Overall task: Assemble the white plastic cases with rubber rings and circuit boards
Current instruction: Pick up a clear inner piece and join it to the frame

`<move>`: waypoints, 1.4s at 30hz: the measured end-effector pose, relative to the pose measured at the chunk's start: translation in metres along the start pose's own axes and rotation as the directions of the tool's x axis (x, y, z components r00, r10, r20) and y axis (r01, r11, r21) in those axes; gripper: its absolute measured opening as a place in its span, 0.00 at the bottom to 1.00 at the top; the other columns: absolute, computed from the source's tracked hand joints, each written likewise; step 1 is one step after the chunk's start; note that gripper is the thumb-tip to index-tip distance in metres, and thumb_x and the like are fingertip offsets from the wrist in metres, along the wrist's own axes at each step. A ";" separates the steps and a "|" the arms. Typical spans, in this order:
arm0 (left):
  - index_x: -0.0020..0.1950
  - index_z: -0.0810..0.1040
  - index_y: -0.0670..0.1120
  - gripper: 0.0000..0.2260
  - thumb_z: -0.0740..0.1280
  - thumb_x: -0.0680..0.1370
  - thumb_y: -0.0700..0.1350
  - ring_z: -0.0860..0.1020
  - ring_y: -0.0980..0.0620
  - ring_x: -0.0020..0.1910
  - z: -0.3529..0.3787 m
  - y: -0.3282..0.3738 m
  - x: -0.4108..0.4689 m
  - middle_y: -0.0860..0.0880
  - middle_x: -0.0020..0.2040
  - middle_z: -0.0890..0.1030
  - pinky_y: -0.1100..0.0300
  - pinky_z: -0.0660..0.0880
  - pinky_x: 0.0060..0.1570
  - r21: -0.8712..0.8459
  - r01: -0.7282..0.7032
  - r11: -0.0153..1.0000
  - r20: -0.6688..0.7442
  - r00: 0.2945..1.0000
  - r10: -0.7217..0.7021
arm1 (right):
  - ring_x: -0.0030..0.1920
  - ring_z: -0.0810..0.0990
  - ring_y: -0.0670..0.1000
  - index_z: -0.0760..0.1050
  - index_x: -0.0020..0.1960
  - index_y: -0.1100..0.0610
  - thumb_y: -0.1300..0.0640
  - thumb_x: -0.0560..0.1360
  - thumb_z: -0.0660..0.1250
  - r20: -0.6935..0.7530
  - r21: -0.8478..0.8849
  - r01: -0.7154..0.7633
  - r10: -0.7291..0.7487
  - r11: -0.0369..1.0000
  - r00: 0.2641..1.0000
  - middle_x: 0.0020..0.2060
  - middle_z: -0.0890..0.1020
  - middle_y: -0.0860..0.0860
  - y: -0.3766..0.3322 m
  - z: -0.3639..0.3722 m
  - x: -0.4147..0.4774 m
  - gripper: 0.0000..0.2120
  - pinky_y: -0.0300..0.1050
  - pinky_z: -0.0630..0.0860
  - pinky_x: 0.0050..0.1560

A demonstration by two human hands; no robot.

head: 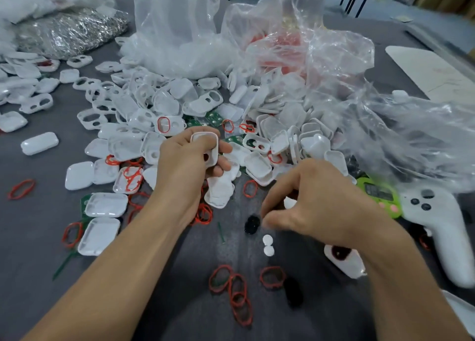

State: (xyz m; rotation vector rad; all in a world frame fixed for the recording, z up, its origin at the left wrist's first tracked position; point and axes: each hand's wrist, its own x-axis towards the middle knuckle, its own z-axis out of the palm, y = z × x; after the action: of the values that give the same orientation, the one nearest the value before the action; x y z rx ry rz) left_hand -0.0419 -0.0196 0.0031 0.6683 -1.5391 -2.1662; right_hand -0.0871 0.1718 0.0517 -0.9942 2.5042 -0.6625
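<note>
Grey tabletop [33, 219] fills the view, and it is crowded. Clear plastic bags [180, 32] tower at the back and spill down the right side, with a silver foil bag [72, 29] at far left. Below them sprawls a big heap of white plastic cases [164, 104], shells and lids lying every way, green circuit boards [214, 118] peeking out between them.

On the right lies a white handheld controller [442, 227], its grip pointing toward the person, just beside a green gadget [380, 194].

Now the hands. The left hand [185, 165] is up over the near edge of the heap, fingers and thumb wrapped round one white rounded case shell [209, 147]. The shell stands on edge, long axis running up and away from the person, rounded end on top, a hole showing low on its face.

The right hand [321, 199] hovers low over the tabletop, fingers curled, thumb drawn in. A small white piece [289, 202] shows in the hollow; blur means I cannot tell whether it is gripped. Another white case [344, 261] lies under that forearm.

Loose red rubber rings [231, 284] cluster near the person, more by the left wrist. A black oval pad [252, 223] sits just beside the right thumb, two small white discs [267, 244] touching each other below it.
</note>
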 end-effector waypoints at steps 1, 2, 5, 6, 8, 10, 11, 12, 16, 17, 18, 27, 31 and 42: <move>0.43 0.79 0.44 0.10 0.62 0.79 0.34 0.77 0.51 0.26 0.000 0.000 -0.001 0.45 0.35 0.83 0.64 0.71 0.24 0.014 -0.007 1.000 0.018 1.000 0.007 | 0.34 0.79 0.35 0.85 0.38 0.39 0.50 0.64 0.80 0.069 -0.054 -0.003 0.007 0.999 0.998 0.29 0.82 0.34 -0.002 -0.001 -0.004 0.07 0.25 0.69 0.34; 0.42 0.79 0.44 0.10 0.62 0.79 0.34 0.77 0.50 0.26 0.001 -0.001 -0.002 0.45 0.34 0.83 0.64 0.71 0.24 0.030 -0.016 0.999 0.035 0.999 0.015 | 0.34 0.79 0.35 0.85 0.39 0.40 0.49 0.63 0.81 0.115 -0.114 -0.014 0.027 0.993 0.993 0.29 0.81 0.34 -0.004 0.000 -0.007 0.07 0.25 0.69 0.32; 0.41 0.79 0.44 0.10 0.62 0.77 0.33 0.77 0.50 0.25 0.002 0.000 -0.006 0.43 0.34 0.83 0.64 0.70 0.24 0.070 -0.048 0.996 0.060 0.997 0.044 | 0.34 0.80 0.40 0.85 0.39 0.44 0.47 0.65 0.80 0.080 -0.224 -0.053 0.072 0.973 0.994 0.29 0.82 0.41 -0.007 0.016 -0.014 0.06 0.30 0.69 0.33; 0.41 0.79 0.44 0.10 0.62 0.77 0.33 0.76 0.49 0.25 0.003 0.000 -0.007 0.42 0.34 0.83 0.64 0.69 0.24 0.075 -0.055 0.996 0.062 0.997 0.051 | 0.36 0.80 0.42 0.84 0.39 0.45 0.48 0.66 0.79 0.035 -0.240 -0.056 0.066 0.969 0.997 0.30 0.81 0.43 -0.007 0.021 -0.015 0.05 0.35 0.73 0.36; 0.41 0.79 0.43 0.09 0.62 0.77 0.33 0.76 0.49 0.24 0.004 -0.001 -0.008 0.42 0.34 0.83 0.64 0.69 0.23 0.089 -0.065 0.994 0.062 0.996 0.059 | 0.40 0.80 0.47 0.85 0.39 0.47 0.51 0.70 0.76 -0.030 -0.255 -0.044 0.037 0.966 0.999 0.32 0.79 0.45 -0.005 0.028 -0.017 0.01 0.42 0.77 0.43; 0.42 0.78 0.42 0.09 0.62 0.77 0.32 0.76 0.49 0.24 0.006 -0.002 -0.010 0.42 0.33 0.83 0.64 0.68 0.23 0.107 -0.071 0.992 0.066 0.996 0.064 | 0.39 0.81 0.45 0.85 0.39 0.47 0.53 0.71 0.74 -0.060 -0.207 -0.032 0.020 0.978 0.998 0.33 0.82 0.45 -0.001 0.031 -0.019 0.03 0.41 0.76 0.43; 0.42 0.78 0.42 0.09 0.62 0.77 0.32 0.75 0.48 0.24 0.007 -0.003 -0.011 0.42 0.33 0.82 0.64 0.68 0.23 0.114 -0.073 0.991 0.070 0.995 0.065 | 0.37 0.81 0.43 0.86 0.39 0.48 0.54 0.71 0.74 -0.096 -0.106 -0.035 0.025 0.994 0.995 0.32 0.84 0.43 0.002 0.031 -0.020 0.03 0.36 0.75 0.40; 0.42 0.78 0.42 0.09 0.62 0.77 0.32 0.75 0.48 0.23 0.007 -0.004 -0.012 0.42 0.33 0.82 0.63 0.68 0.23 0.120 -0.073 0.990 0.075 0.995 0.065 | 0.34 0.81 0.40 0.86 0.39 0.49 0.56 0.71 0.75 -0.161 0.043 -0.035 0.041 0.998 0.986 0.31 0.84 0.42 0.003 0.029 -0.019 0.03 0.33 0.73 0.37; 0.41 0.79 0.44 0.10 0.62 0.78 0.33 0.73 0.47 0.23 0.009 -0.006 -0.018 0.42 0.34 0.83 0.62 0.67 0.23 0.167 -0.067 0.984 0.113 0.992 0.049 | 0.21 0.76 0.48 0.84 0.37 0.57 0.64 0.72 0.75 -0.379 0.658 0.076 0.242 0.749 0.893 0.26 0.83 0.53 0.004 0.013 0.002 0.06 0.37 0.69 0.24; 0.41 0.79 0.45 0.11 0.62 0.78 0.34 0.71 0.48 0.22 0.010 -0.006 -0.018 0.43 0.33 0.83 0.63 0.66 0.22 0.179 -0.058 0.982 0.119 0.992 0.037 | 0.20 0.76 0.50 0.83 0.36 0.58 0.66 0.73 0.74 -0.365 0.741 0.113 0.256 0.662 0.895 0.26 0.83 0.55 0.002 0.010 0.010 0.08 0.36 0.67 0.22; 0.40 0.79 0.45 0.11 0.62 0.77 0.34 0.69 0.49 0.22 0.012 -0.006 -0.019 0.43 0.33 0.82 0.64 0.64 0.23 0.187 -0.050 0.981 0.116 0.993 0.028 | 0.21 0.78 0.52 0.83 0.36 0.59 0.68 0.73 0.73 -0.353 0.784 0.141 0.247 0.605 0.903 0.27 0.83 0.57 -0.001 0.009 0.018 0.08 0.35 0.67 0.22; 0.48 0.83 0.42 0.10 0.63 0.79 0.33 0.72 0.51 0.22 0.013 -0.003 -0.016 0.48 0.31 0.82 0.64 0.68 0.23 0.192 -0.051 0.980 0.113 0.993 0.029 | 0.27 0.81 0.51 0.87 0.40 0.53 0.69 0.73 0.74 -0.371 0.810 0.212 0.197 0.547 0.908 0.29 0.84 0.56 -0.001 0.040 0.033 0.12 0.36 0.74 0.28; 0.55 0.82 0.38 0.12 0.59 0.81 0.32 0.78 0.48 0.27 0.017 -0.004 -0.019 0.44 0.36 0.84 0.62 0.73 0.26 0.091 0.031 0.995 0.232 0.971 -0.052 | 0.26 0.81 0.51 0.84 0.45 0.56 0.69 0.72 0.74 -0.381 0.822 0.195 0.263 0.535 0.886 0.29 0.84 0.56 0.007 0.039 0.029 0.09 0.38 0.76 0.29; 0.70 0.77 0.44 0.19 0.64 0.80 0.38 0.86 0.41 0.55 0.002 0.000 -0.009 0.41 0.60 0.85 0.55 0.83 0.47 -0.028 0.214 0.976 0.509 0.844 -0.170 | 0.32 0.82 0.49 0.86 0.40 0.58 0.73 0.73 0.71 -0.431 0.822 0.262 0.253 0.505 0.866 0.34 0.86 0.57 0.016 0.031 0.028 0.12 0.36 0.77 0.35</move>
State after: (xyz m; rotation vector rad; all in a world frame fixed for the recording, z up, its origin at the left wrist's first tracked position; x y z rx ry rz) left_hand -0.0359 -0.0126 0.0053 0.2346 -1.6658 -2.7004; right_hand -0.0999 0.1530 0.0126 -0.4229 1.9679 -2.1550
